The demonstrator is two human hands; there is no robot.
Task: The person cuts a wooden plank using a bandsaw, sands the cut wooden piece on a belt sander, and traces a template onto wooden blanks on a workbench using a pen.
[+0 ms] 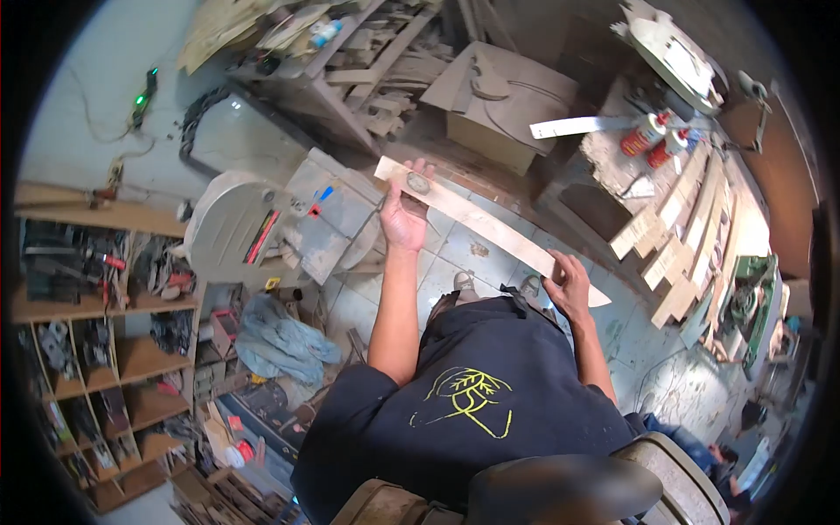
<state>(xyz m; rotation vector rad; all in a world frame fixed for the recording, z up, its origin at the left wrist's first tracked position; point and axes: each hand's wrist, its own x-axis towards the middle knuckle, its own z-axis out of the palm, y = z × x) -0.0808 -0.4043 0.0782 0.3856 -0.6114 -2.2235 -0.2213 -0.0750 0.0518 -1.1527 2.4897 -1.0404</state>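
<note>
A long, thin, pale wooden board (490,229) spans both hands in front of my body, sloping down from upper left to lower right. A dark round mark, like a knot, shows near its left end. My left hand (404,219) supports that end from beneath, palm upturned, with fingertips showing past the far edge. Near the pointed right end, my right hand (570,285) is closed over the board, its fingers curled at the edge. The board is held above the tiled floor, apart from the benches.
A disc-shaped machine (229,229) with a grey table (331,199) stands at left, beside shelves (157,359) of tools. On the right, a workbench (604,166) carries glue bottles (645,134) and several wooden strips (678,254). Scrap wood (385,109) fills a rack at the back.
</note>
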